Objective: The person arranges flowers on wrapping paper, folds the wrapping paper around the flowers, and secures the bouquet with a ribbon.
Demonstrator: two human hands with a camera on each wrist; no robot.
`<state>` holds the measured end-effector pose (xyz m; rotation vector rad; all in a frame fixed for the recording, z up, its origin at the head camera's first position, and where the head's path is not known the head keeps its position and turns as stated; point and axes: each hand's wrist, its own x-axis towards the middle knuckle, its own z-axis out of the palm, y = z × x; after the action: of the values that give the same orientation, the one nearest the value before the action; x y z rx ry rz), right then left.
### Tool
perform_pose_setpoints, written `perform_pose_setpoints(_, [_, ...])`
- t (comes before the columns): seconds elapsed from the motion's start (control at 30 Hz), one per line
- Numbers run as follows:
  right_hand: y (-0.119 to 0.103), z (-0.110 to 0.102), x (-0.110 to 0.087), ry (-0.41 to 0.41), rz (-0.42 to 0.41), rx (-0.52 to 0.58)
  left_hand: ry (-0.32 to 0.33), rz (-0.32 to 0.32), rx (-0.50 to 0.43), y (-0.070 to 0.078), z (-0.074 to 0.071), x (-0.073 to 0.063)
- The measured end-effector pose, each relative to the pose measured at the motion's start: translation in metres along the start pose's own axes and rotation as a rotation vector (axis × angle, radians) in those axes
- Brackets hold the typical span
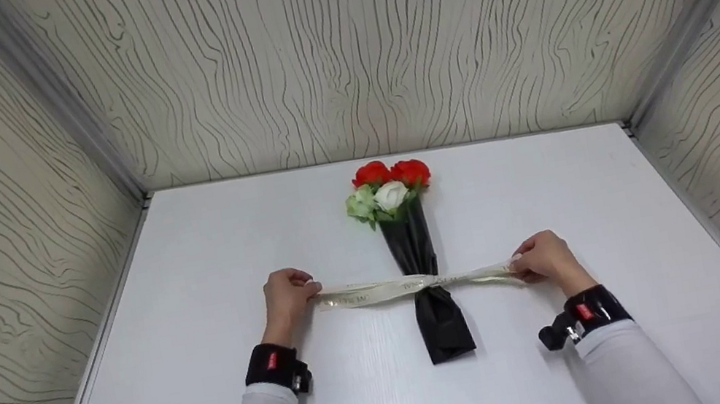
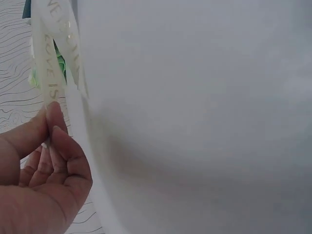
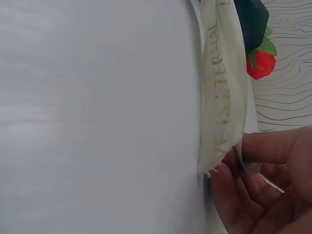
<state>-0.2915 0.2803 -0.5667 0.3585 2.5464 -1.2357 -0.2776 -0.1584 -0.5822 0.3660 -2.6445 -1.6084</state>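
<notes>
A bouquet in black wrapping [image 1: 408, 242] lies on the white table, its flower heads [image 1: 391, 195] red, white and pale green at the far end. Around the wrapping's narrow middle runs a cream ribbon [image 1: 376, 293] with gold lettering, crossed at the front and stretched out to both sides. My left hand [image 1: 288, 296] pinches the ribbon's left end between thumb and fingers; in the left wrist view another ribbon strand [image 2: 63, 34] hangs beside the pinched one. On the right, my right hand [image 1: 544, 257] pinches the other end, where a frayed ribbon tip [image 3: 209, 168] shows.
The white table [image 1: 193, 261] stretches out on both sides of the bouquet. Panels with a wood-line pattern [image 1: 333, 51] enclose it at the back, left and right. Black camera straps [image 1: 274, 365] sit on both wrists.
</notes>
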Motion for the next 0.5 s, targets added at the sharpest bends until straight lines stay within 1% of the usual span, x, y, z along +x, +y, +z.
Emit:
perform_pose_setpoints(0.07, [0.0,-0.001,-0.001,-0.021,0.03,0.016,0.006,0.004,0.028,-0.001,-0.001,0.0])
perform_pose_setpoints(0.17, [0.002,-0.003,-0.003,-0.038,0.047,0.025,0.02,0.01,0.049,-0.003,-0.003,-0.001])
perform_pose_setpoints(0.3, [0.006,-0.005,-0.004,-0.052,0.062,0.041,0.03,0.001,0.039,-0.005,-0.003,-0.002])
perform_pose_setpoints(0.4, [0.009,-0.007,-0.005,-0.063,0.056,0.028,0.027,-0.002,0.038,-0.006,-0.003,-0.003])
perform_pose_setpoints(0.5, [0.012,-0.009,-0.007,-0.062,0.056,0.026,0.038,0.007,0.055,-0.007,-0.004,-0.003])
